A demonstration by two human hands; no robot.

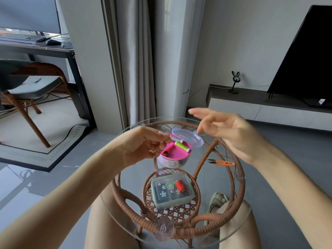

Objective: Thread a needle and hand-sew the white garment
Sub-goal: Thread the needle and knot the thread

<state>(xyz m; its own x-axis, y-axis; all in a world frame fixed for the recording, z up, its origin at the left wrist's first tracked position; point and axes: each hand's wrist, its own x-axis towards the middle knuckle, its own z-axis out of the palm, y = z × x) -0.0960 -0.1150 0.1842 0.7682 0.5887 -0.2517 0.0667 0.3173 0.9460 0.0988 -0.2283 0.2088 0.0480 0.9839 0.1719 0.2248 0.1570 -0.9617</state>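
Past the desk (pixel 179 232)'s near edge, your left hand (pixel 143 142)'s grip pinches a white thread spool (pixel 177 139) over the open pink sewing kit (pixel 177 151). Your right hand (pixel 228 132) is spread and blurred, so I cannot tell its grip. Hold the spool steady and draw thread slowly. No garment is visible.

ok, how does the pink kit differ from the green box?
The pink kit is round, the green box rectangular. The pink kit's lid is flipped open; the green box's lid is shut. The pink kit sits on the glass top, the green box on the rattan shelf below. Both lids are clear.
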